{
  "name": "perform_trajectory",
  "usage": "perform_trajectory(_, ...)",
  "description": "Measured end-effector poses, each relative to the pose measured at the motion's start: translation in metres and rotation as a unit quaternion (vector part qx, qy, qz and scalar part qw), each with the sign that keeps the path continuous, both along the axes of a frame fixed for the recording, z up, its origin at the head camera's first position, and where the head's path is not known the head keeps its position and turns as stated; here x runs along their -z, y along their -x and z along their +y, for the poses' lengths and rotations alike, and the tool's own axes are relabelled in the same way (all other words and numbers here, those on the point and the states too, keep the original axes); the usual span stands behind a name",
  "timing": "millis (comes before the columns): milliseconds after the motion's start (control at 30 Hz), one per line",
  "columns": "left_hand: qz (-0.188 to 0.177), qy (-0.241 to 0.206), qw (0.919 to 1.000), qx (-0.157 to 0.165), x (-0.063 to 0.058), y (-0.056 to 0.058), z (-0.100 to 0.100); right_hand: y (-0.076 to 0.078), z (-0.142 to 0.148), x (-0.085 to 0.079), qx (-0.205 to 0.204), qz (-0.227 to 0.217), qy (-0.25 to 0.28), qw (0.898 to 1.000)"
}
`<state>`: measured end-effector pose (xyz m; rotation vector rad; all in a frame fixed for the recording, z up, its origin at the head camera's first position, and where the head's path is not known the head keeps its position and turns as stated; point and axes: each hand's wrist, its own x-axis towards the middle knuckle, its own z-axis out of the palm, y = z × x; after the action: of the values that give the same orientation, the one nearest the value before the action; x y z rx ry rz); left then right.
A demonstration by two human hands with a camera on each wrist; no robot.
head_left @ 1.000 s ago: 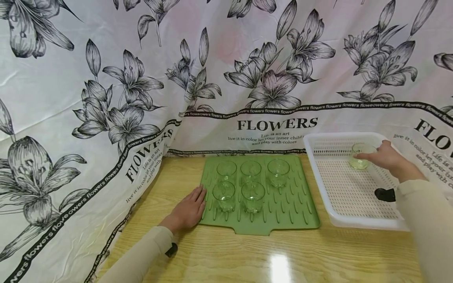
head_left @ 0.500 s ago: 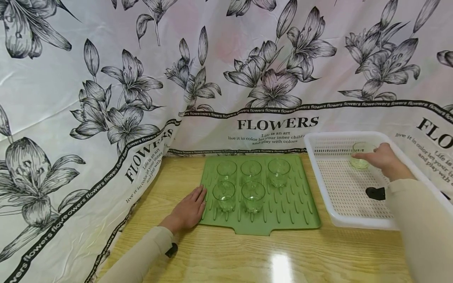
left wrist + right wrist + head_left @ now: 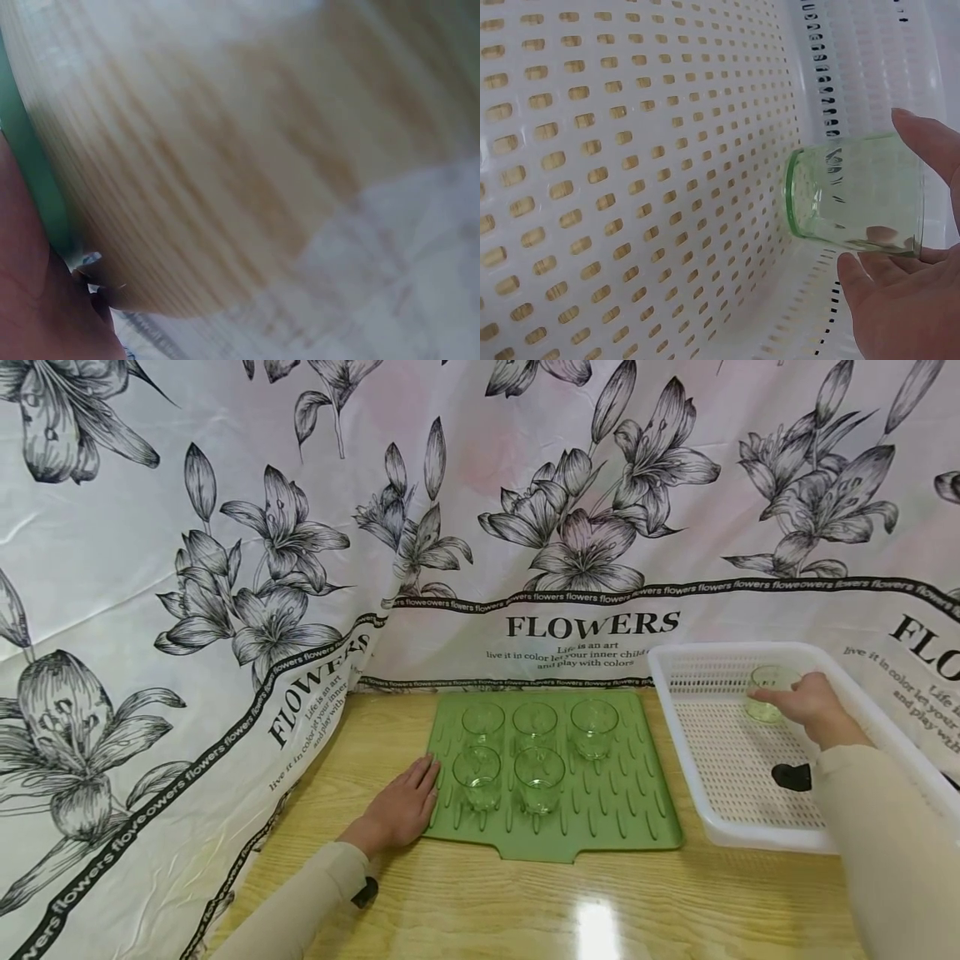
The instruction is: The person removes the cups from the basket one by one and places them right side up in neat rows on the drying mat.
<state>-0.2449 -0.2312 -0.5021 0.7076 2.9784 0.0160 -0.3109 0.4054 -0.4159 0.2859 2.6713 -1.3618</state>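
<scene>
My right hand (image 3: 817, 708) is at a clear green-tinted drinking glass (image 3: 859, 193) in the far part of a white plastic basket (image 3: 693, 777). The right wrist view shows the thumb on one side of the glass near its rim and the fingers on the other, with its base towards the perforated floor. My left hand (image 3: 401, 800) lies with straight fingers at the left edge of a green draining mat (image 3: 622, 810). Several similar glasses stand upright on the mat, among them a front left glass (image 3: 478, 781), a front right glass (image 3: 540, 783) and a back right glass (image 3: 594, 731).
The mat and the basket sit side by side on a wooden table (image 3: 450, 910). Behind and to the left hangs a white cloth (image 3: 420, 643) with a black flower print. The basket's raised rim stands between the mat and the glass inside.
My right wrist and sleeve have shifted a little to the left around the glass, which stays nearly in place. The left hand and the glasses on the mat have not moved.
</scene>
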Motion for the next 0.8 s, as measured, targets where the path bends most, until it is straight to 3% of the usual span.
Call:
perform_trajectory(533,-0.01,-0.01,0.9999,0.004,-0.01,-0.006,0.005,-0.004,0.002,0.004,0.013,0.009,-0.028,0.999)
perform_trajectory(800,-0.014,-0.006,0.9999,-0.001,-0.012,-0.005,0.004,-0.001,0.003,-0.006,0.014,0.028,-0.047,0.998)
